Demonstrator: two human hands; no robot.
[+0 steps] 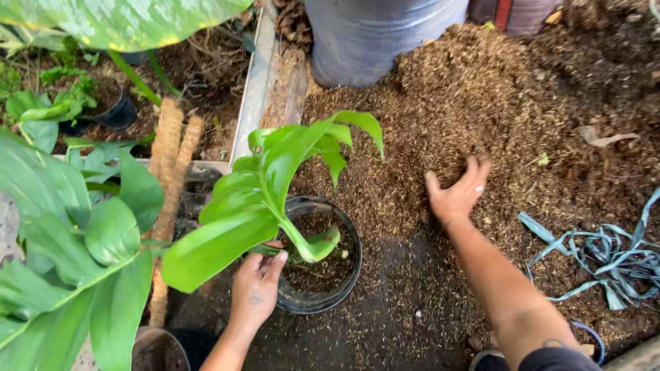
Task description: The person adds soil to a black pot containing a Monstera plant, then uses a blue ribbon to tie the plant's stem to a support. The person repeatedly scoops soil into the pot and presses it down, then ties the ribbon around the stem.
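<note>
Potting mix (522, 103) is scooped by the cupped, empty right hand (456, 194) while the leafy plant (275, 185) is gripped upright by the left hand (256, 287) in the black pot (347, 275); stem best kept centred.

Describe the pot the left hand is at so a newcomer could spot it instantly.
Start at the wide spread of brown potting mix filling the middle and right. At its near-left edge sits a round black pot, where the left hand steadies a plant's stem. Unlike the small black pot far left, this one holds a young plant with large bright-green leaves leaning left.
</note>
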